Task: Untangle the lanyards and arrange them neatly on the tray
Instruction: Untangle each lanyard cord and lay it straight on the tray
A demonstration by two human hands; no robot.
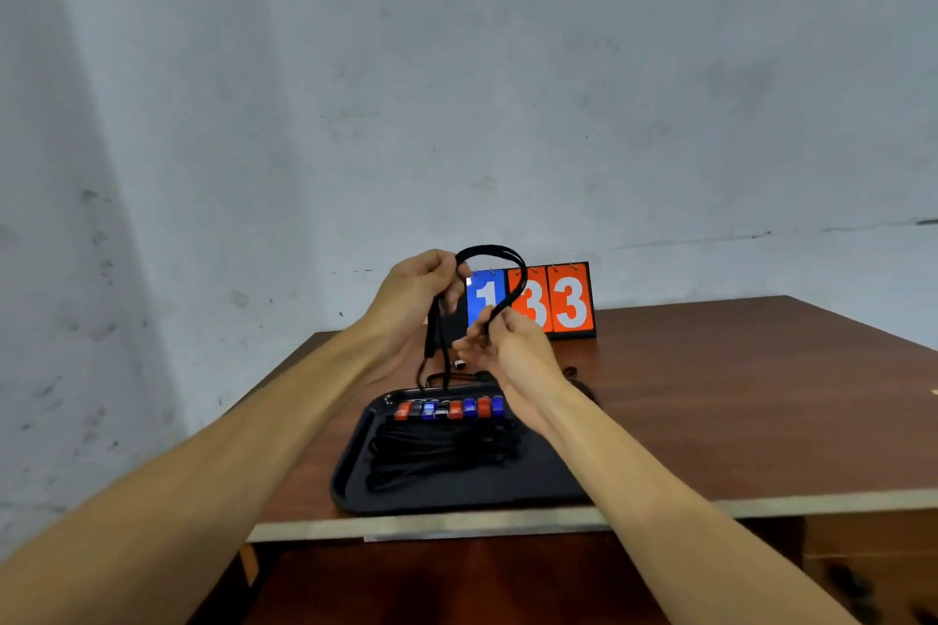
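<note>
Arching between both hands, a thin black cord lanyard point(492, 249) loops above the black plastic tray point(350, 477). The left hand point(416, 289) grips one side in curled fingers, the right hand point(512, 350) pinches the other, and loose strands hang toward the tray's far rim. More black lanyards point(441, 452) lie inside it, their red and blue clips point(449, 409) in a row, on the brown wooden surface point(710, 396).

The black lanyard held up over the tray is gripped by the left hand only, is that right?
Not quite. The head view shows both hands on it. The left hand grips one side of the black lanyard and the right hand pinches the other side. It is held up over the tray, as you said.
</note>
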